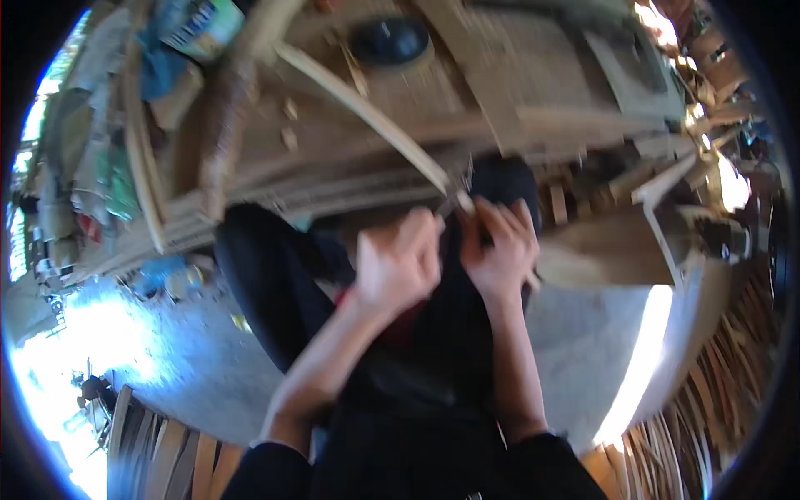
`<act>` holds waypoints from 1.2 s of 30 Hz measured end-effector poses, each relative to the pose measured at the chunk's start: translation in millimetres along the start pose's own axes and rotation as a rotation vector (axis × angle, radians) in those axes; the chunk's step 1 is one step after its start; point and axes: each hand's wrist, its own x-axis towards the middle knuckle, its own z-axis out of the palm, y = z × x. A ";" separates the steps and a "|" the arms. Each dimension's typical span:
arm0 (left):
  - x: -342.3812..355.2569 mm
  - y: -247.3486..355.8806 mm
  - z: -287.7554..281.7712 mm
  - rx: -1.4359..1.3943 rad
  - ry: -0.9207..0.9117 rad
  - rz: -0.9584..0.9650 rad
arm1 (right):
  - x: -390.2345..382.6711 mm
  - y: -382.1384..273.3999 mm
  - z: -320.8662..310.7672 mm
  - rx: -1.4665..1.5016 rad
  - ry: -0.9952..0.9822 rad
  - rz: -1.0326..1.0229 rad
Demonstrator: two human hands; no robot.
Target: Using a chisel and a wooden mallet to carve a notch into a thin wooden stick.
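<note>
My left hand (pixel 400 258) is closed in a fist in the middle of the view, above my lap. From its top a short, thin, dark piece (pixel 447 205) points toward my other hand; motion blur hides its kind. Close beside it, my right hand (pixel 504 250) has its fingers curled, thumb and forefinger pinching. A small pale tip (pixel 464 200) shows at those fingers, too smeared to name. A long pale wooden strip (pixel 362 108) slants down across the bench, and its lower end comes close to both hands; whether they touch it I cannot tell.
Ahead is a wooden workbench (pixel 550 75) bearing a dark round bowl (pixel 389 40) and a blue and white packet (pixel 202 27). A thick stick (pixel 229 125) and a curved strip (pixel 142 142) lean at left. Several wood strips (pixel 733 358) stand at right.
</note>
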 end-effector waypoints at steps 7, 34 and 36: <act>8.1 3.0 16.6 -0.086 0.101 -0.019 | -6.3 1.2 -10.2 0.002 -0.013 0.074; 6.4 -5.3 12.0 0.108 0.003 -0.115 | 2.6 -4.1 -4.5 0.013 0.042 0.096; 15.9 -4.0 15.4 0.087 0.012 -0.094 | 2.7 -1.5 -4.0 0.010 0.041 0.117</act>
